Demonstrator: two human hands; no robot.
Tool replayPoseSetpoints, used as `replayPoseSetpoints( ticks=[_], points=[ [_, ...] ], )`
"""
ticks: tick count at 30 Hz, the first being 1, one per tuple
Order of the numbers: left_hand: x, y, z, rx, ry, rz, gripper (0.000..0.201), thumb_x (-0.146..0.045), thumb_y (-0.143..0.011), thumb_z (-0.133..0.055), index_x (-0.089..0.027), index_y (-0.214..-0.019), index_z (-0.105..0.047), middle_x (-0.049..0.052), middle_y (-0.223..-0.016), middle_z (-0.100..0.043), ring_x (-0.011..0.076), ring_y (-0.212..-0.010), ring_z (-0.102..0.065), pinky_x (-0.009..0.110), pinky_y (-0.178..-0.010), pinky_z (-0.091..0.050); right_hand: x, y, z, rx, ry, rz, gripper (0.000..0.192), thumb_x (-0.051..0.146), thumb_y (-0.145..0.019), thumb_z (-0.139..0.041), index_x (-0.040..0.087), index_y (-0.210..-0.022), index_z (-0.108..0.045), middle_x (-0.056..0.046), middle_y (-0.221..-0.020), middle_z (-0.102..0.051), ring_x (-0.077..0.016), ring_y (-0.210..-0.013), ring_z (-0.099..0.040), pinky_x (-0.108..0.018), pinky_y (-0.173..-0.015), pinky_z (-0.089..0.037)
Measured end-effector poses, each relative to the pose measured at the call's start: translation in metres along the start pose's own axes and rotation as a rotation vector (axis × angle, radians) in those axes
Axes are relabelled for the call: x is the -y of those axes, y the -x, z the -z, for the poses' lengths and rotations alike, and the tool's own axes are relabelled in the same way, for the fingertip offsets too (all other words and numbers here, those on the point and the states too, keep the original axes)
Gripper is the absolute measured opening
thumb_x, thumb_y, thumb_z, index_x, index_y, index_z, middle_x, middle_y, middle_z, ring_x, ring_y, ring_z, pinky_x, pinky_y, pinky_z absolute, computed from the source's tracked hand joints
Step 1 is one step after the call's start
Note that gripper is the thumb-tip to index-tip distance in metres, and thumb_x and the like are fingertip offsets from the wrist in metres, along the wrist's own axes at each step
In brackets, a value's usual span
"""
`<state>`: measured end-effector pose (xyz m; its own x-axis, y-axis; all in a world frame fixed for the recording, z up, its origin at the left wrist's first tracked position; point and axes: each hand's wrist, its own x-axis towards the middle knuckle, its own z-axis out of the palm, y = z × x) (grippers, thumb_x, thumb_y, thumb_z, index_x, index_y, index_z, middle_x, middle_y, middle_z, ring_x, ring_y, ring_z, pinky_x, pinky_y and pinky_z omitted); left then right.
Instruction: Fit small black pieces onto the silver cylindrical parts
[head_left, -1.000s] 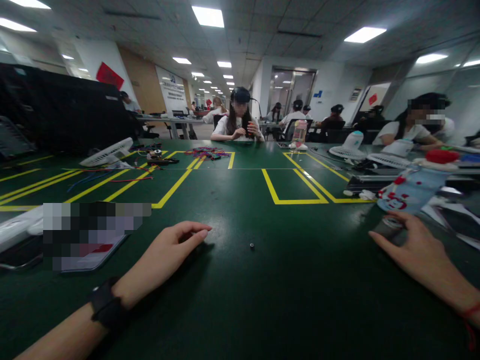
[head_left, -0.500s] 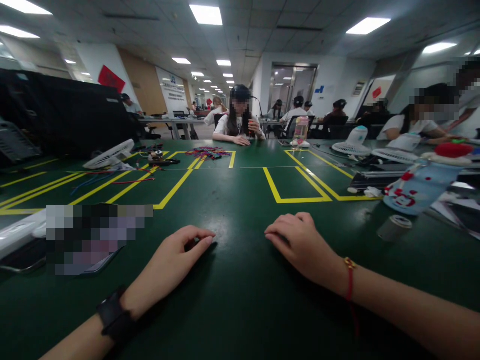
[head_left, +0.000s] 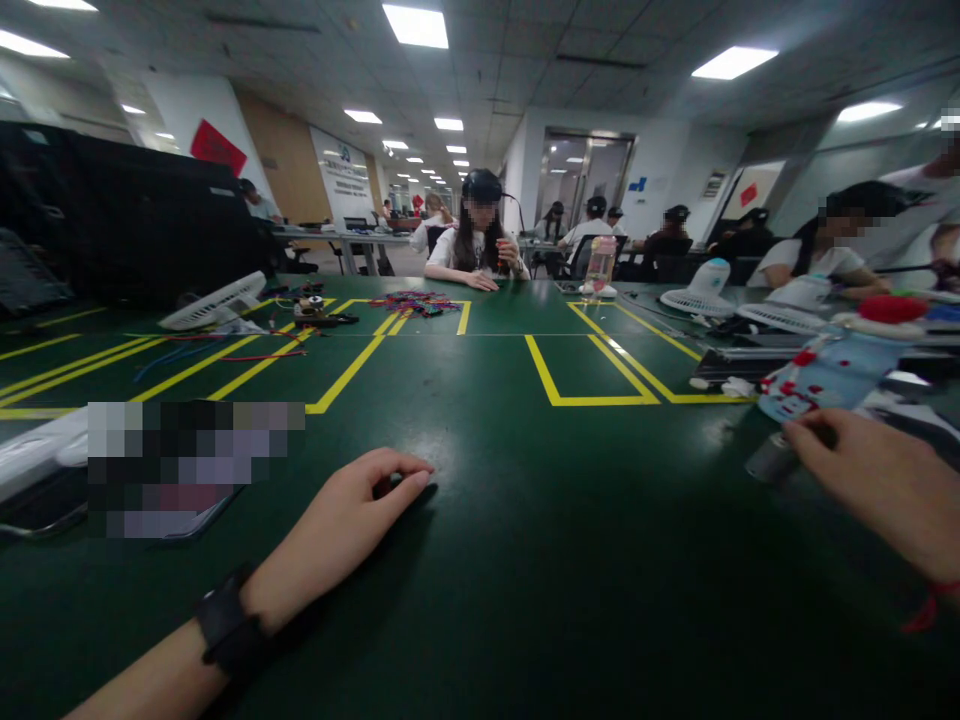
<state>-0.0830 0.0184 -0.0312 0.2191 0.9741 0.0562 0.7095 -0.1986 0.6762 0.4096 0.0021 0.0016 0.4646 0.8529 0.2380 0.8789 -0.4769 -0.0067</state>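
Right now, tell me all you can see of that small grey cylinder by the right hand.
The small grey cylinder lies on the green table, at its right side, just in front of a white-and-blue bottle with red marks. It looks like a short roll or cap, dull grey, with a paler end toward the right hand. That hand's fingertips reach its top edge and seem to touch it, covering part of it. Material and any opening are too blurred to tell.

Left hand (head_left: 341, 525): bare forearm, black band (head_left: 225, 630) at wrist. Right hand (head_left: 885, 485): bare forearm, thin red string bracelet (head_left: 926, 605) at wrist.
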Motion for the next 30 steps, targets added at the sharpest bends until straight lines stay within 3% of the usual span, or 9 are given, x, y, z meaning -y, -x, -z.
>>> replayPoseSetpoints(
  ticks=[7, 12, 18, 21, 24, 27, 30],
  points=[
    [0.001, 0.001, 0.0, -0.005, 0.001, -0.006, 0.031, -0.051, -0.087, -0.05, -0.029, -0.101, -0.067, 0.001, -0.104, -0.068, 0.0237, -0.097, -0.062, 0.036, -0.084, -0.047, -0.015, -0.004, -0.006, -0.054, -0.011, -0.023, 0.047, 0.061, -0.082, -0.036, 0.024, -0.098, -0.061, -0.007, -0.089, -0.062, -0.0224, -0.075, -0.056, -0.033, -0.065, -0.039],
    [0.001, 0.001, 0.0, -0.001, 0.004, -0.008, 0.032, -0.051, -0.087, -0.05, -0.028, -0.101, -0.067, 0.002, -0.105, -0.068, 0.0245, -0.098, -0.061, 0.037, -0.086, -0.047, -0.016, 0.001, -0.008, -0.176, -0.027, 0.009, 0.046, 0.064, -0.08, -0.038, 0.027, -0.093, -0.064, -0.003, -0.09, -0.064, -0.0223, -0.076, -0.055, -0.032, -0.063, -0.038],
    [-0.003, 0.004, 0.001, 0.008, 0.013, -0.007, 0.034, -0.052, -0.087, -0.049, -0.027, -0.101, -0.067, 0.004, -0.106, -0.067, 0.0264, -0.099, -0.061, 0.039, -0.086, -0.047, -0.012, -0.001, -0.001, -0.04, -0.074, 0.01, 0.046, 0.06, -0.08, -0.045, 0.023, -0.095, -0.068, -0.01, -0.094, -0.064, -0.0235, -0.077, -0.056, -0.036, -0.069, -0.04],
    [-0.003, 0.004, 0.002, 0.006, 0.015, -0.01, 0.034, -0.052, -0.087, -0.048, -0.028, -0.101, -0.067, 0.004, -0.107, -0.068, 0.0264, -0.099, -0.061, 0.039, -0.086, -0.047, -0.01, 0.002, 0.004, 0.076, -0.207, 0.0, 0.04, 0.045, -0.083, -0.049, 0.024, -0.112, -0.065, -0.012, -0.1, -0.064, -0.0207, -0.074, -0.058, -0.035, -0.07, -0.041],
    [-0.003, 0.002, 0.001, 0.004, 0.017, -0.013, 0.033, -0.051, -0.086, -0.048, -0.028, -0.1, -0.068, 0.004, -0.106, -0.068, 0.0264, -0.099, -0.062, 0.038, -0.084, -0.048, -0.01, 0.009, 0.004, 0.123, -0.308, -0.018, 0.053, 0.049, -0.079, -0.056, 0.02, -0.124, -0.058, -0.015, -0.095, -0.065, -0.0205, -0.07, -0.06, -0.035, -0.067, -0.043],
    [-0.002, 0.001, 0.0, -0.002, 0.005, -0.019, 0.034, -0.051, -0.086, -0.048, -0.028, -0.1, -0.069, 0.004, -0.105, -0.069, 0.0261, -0.098, -0.062, 0.038, -0.083, -0.048, 0.001, 0.018, 0.002, 0.054, -0.258, 0.04, 0.057, 0.056, -0.078, -0.055, 0.019, -0.12, -0.059, -0.014, -0.094, -0.065, -0.0214, -0.075, -0.061, -0.035, -0.068, -0.043],
    [-0.003, 0.001, -0.001, -0.009, -0.006, -0.023, 0.034, -0.051, -0.085, -0.05, -0.028, -0.1, -0.069, 0.003, -0.104, -0.069, 0.0255, -0.097, -0.062, 0.037, -0.082, -0.048, 0.038, 0.032, 0.002, -0.104, -0.34, 0.257, 0.053, 0.052, -0.081, -0.054, 0.02, -0.123, -0.057, -0.011, -0.105, -0.063, -0.0193, -0.08, -0.061, -0.033, -0.072, -0.046]
  ],
)
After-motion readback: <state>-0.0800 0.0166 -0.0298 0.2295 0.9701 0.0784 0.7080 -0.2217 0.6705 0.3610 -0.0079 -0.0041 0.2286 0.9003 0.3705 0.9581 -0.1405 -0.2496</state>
